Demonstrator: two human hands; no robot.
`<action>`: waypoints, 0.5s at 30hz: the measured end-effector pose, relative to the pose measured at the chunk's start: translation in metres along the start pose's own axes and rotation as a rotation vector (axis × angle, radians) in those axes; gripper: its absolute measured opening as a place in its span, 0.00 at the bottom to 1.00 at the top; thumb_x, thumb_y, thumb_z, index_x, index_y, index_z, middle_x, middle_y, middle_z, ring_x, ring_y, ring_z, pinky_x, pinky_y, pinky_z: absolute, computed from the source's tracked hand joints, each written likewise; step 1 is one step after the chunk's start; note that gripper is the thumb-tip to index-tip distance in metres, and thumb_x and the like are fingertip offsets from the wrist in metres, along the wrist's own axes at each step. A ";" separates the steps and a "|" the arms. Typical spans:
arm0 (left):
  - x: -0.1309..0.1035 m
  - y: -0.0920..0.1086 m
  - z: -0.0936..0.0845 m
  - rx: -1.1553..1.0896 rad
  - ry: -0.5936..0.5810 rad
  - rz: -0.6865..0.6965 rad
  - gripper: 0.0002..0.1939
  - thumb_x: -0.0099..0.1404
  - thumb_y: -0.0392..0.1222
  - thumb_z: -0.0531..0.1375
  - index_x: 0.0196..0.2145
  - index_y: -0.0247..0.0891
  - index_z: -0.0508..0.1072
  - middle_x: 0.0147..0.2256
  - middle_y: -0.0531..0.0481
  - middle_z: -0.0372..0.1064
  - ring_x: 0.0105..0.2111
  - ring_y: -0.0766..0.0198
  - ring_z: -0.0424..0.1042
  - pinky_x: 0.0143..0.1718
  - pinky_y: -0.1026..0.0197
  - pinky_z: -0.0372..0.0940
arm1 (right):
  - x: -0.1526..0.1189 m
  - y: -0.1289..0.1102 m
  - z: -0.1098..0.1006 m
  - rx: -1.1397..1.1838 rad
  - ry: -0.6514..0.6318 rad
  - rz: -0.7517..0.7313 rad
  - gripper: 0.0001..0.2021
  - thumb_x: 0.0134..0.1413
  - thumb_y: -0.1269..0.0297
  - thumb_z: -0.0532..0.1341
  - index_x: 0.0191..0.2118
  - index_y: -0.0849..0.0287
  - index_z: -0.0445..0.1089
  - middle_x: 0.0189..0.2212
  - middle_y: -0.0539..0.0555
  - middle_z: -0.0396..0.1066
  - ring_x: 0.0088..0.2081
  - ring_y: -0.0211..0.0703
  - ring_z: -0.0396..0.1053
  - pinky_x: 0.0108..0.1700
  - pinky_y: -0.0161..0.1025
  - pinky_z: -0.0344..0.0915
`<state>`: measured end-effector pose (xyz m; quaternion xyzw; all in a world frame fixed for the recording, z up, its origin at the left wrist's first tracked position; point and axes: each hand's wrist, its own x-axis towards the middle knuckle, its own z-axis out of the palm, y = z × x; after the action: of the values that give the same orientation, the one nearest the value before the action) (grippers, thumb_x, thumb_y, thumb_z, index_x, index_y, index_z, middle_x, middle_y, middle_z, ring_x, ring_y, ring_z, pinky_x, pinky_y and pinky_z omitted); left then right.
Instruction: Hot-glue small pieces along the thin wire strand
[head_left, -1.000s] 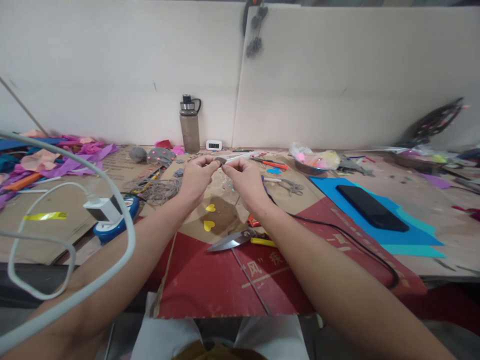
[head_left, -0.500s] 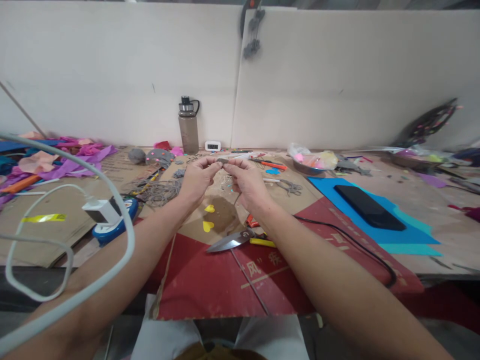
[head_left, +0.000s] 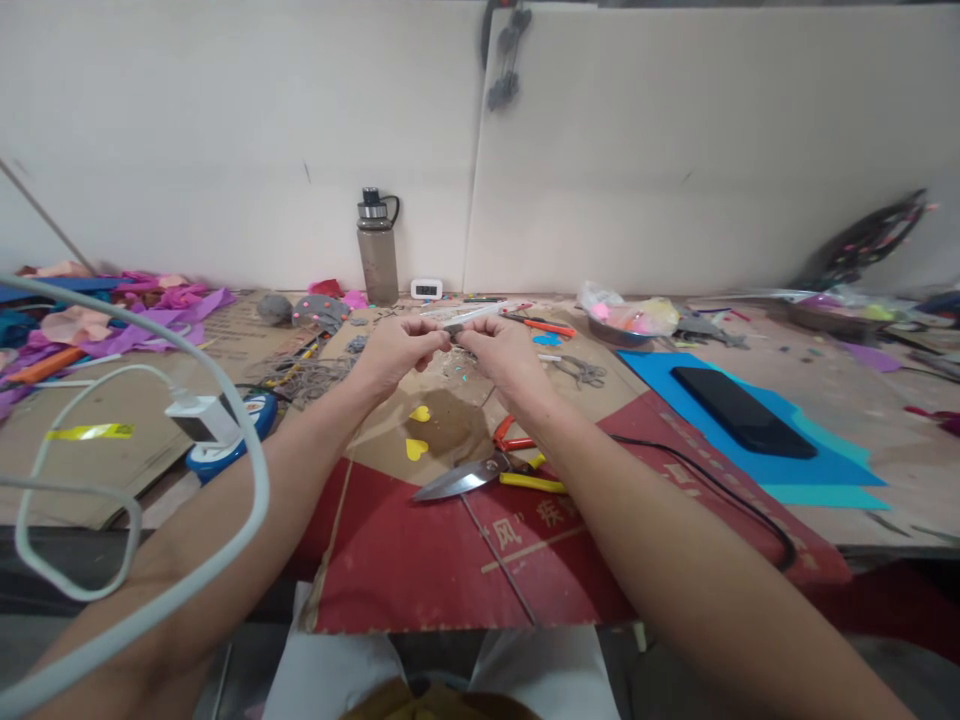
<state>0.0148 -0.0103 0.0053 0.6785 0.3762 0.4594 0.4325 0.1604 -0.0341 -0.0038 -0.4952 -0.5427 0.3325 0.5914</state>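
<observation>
My left hand [head_left: 401,352] and my right hand [head_left: 499,355] meet above the cardboard, fingertips pinched together on a small grey piece [head_left: 453,328] between them. Its shape is too small to make out. Below the hands lie two yellow hearts [head_left: 417,450] on a dark round patch of the red and brown cardboard [head_left: 420,560]. Scissors [head_left: 461,480] with yellow and orange handles lie near my right forearm, blades pointing left. Grey string [head_left: 319,380] is tangled left of my left hand.
A bottle [head_left: 377,255] and small clock [head_left: 426,290] stand by the wall. Right are a phone [head_left: 742,410] on blue sheets, pliers [head_left: 581,370] and a bowl [head_left: 622,335]. A white cable [head_left: 259,480] loops over the left forearm beside a blue power strip [head_left: 225,455].
Both hands have come slightly lower and the fingers have shifted on the small grey piece. The right hand has turned a little, and more of the orange and yellow scissor handles shows.
</observation>
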 end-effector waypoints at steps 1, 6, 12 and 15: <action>0.000 0.001 0.000 0.037 0.007 0.014 0.07 0.50 0.40 0.62 0.23 0.33 0.74 0.18 0.54 0.64 0.17 0.74 0.57 0.18 0.68 0.52 | -0.001 -0.001 -0.001 -0.033 -0.005 -0.008 0.04 0.38 0.65 0.60 0.22 0.59 0.64 0.16 0.43 0.58 0.19 0.30 0.50 0.22 0.33 0.46; -0.003 0.005 0.001 0.157 0.003 0.058 0.05 0.50 0.39 0.61 0.24 0.33 0.73 0.17 0.55 0.64 0.17 0.73 0.59 0.20 0.68 0.55 | -0.004 -0.005 -0.004 -0.226 -0.041 -0.063 0.04 0.39 0.65 0.59 0.25 0.59 0.65 0.16 0.43 0.59 0.19 0.31 0.51 0.23 0.34 0.46; -0.001 0.000 0.003 0.152 0.071 0.061 0.03 0.49 0.36 0.60 0.20 0.34 0.69 0.16 0.56 0.62 0.17 0.74 0.58 0.21 0.68 0.54 | -0.004 -0.002 -0.001 -0.395 -0.009 -0.254 0.05 0.44 0.65 0.59 0.31 0.59 0.66 0.17 0.42 0.55 0.21 0.33 0.53 0.26 0.35 0.49; 0.002 -0.004 0.004 0.011 0.114 0.027 0.05 0.50 0.37 0.61 0.20 0.34 0.68 0.16 0.56 0.61 0.16 0.74 0.58 0.20 0.68 0.53 | -0.004 0.001 0.000 -0.353 -0.034 -0.276 0.10 0.45 0.66 0.61 0.36 0.59 0.64 0.18 0.41 0.52 0.22 0.33 0.53 0.27 0.34 0.50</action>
<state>0.0184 -0.0085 0.0014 0.6587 0.3935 0.5011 0.4002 0.1596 -0.0380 -0.0057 -0.5066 -0.6648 0.1564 0.5262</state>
